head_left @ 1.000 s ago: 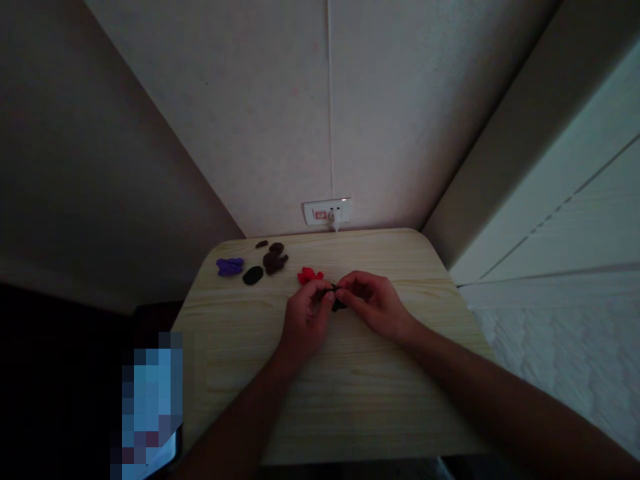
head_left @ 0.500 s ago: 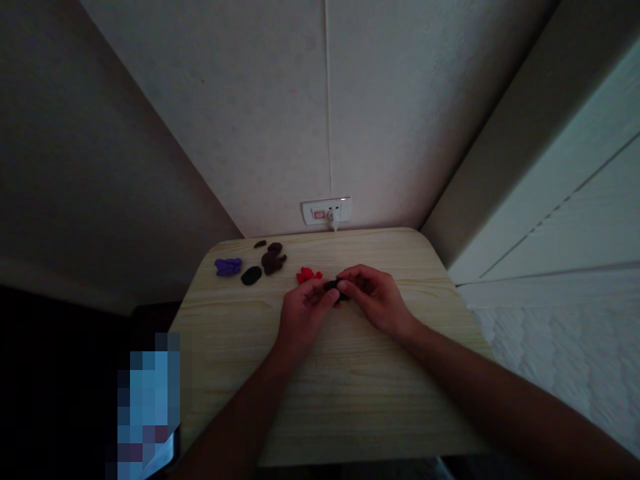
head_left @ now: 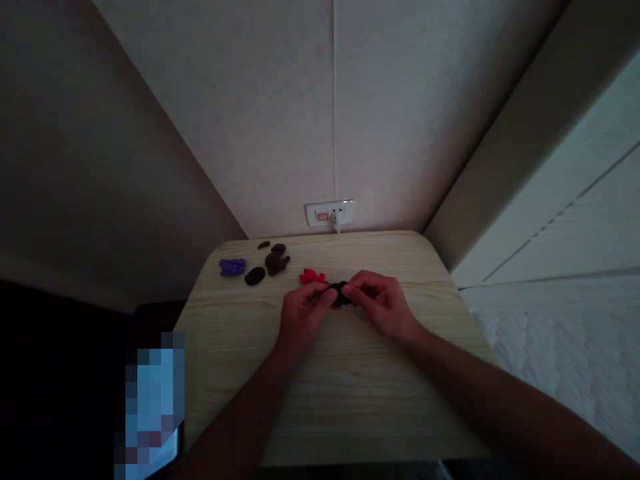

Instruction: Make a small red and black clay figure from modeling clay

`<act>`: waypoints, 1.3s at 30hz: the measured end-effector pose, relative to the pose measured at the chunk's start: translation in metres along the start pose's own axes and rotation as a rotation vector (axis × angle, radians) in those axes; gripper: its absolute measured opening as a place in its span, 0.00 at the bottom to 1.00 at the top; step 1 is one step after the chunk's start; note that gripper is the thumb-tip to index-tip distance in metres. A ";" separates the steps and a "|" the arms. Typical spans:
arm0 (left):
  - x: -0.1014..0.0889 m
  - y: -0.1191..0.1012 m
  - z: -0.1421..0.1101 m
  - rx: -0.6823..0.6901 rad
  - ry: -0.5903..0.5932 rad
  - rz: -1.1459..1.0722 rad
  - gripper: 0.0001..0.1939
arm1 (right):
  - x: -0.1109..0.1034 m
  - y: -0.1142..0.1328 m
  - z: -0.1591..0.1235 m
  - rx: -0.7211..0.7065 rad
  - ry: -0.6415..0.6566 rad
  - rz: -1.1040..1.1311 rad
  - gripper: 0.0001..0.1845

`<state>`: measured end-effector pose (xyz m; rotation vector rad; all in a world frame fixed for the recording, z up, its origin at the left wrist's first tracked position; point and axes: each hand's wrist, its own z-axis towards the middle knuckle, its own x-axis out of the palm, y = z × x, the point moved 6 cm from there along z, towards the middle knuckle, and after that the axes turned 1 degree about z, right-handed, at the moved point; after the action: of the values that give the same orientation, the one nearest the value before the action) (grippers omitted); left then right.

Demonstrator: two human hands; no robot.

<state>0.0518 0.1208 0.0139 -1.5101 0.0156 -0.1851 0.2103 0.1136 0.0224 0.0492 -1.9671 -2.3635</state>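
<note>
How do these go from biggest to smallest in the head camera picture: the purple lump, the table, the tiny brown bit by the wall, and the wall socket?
1. Table
2. Wall socket
3. Purple lump
4. Tiny brown bit

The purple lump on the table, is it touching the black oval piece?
No, bare tabletop shows between the purple lump and the black oval piece.

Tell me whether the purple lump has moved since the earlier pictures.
No: judged against the wall socket, the purple lump keeps its place; only the whole view shifts slightly.
</note>
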 end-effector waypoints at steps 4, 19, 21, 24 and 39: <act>-0.001 0.003 0.001 0.008 -0.042 -0.045 0.12 | 0.001 0.000 0.001 0.013 0.020 -0.009 0.18; 0.009 0.000 -0.004 0.018 0.031 -0.011 0.08 | 0.009 -0.003 -0.005 -0.011 0.069 -0.087 0.17; 0.011 0.004 -0.004 -0.043 0.033 -0.093 0.11 | 0.007 -0.003 -0.004 -0.037 0.052 -0.117 0.17; 0.012 0.007 -0.002 -0.079 0.040 -0.112 0.13 | 0.002 -0.002 -0.001 -0.077 0.028 -0.143 0.15; 0.005 -0.007 -0.005 0.080 0.053 0.086 0.08 | 0.008 -0.002 -0.004 -0.039 0.077 -0.069 0.12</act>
<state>0.0553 0.1152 0.0211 -1.4221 0.1140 -0.1547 0.2021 0.1094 0.0201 0.2055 -1.9140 -2.4027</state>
